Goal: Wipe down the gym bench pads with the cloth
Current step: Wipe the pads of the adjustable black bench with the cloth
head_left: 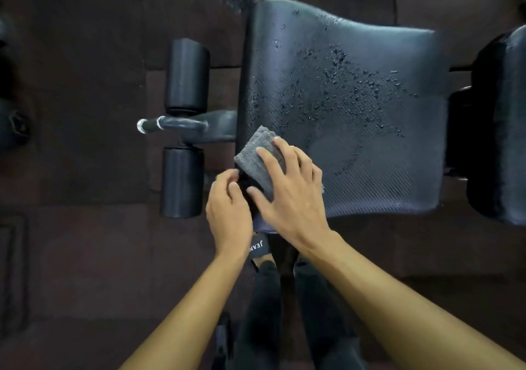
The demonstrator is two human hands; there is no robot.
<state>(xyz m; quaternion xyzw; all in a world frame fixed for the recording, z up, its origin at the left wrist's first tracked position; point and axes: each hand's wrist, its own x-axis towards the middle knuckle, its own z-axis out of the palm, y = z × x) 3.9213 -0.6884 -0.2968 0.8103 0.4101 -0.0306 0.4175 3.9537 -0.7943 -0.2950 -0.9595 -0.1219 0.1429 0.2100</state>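
Pressing flat on the folded grey cloth [256, 153], right hand [290, 196] has fingers [270, 161] spread straight, no pinch. Cloth pokes out past the fingertips, up and left, and lies at the near-left edge of the pad [370, 147]. Left hand [229, 213] sits just beside the right thumb, fingers curled against the pad's dark side edge; cannot tell if it grips. Droplets [341, 56] speckle the pad beyond the cloth. Rollers [187, 73] sit left of the pad.

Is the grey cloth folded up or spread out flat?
Folded. The cloth shows stacked layers along its edge, a small thick pad under the right hand.
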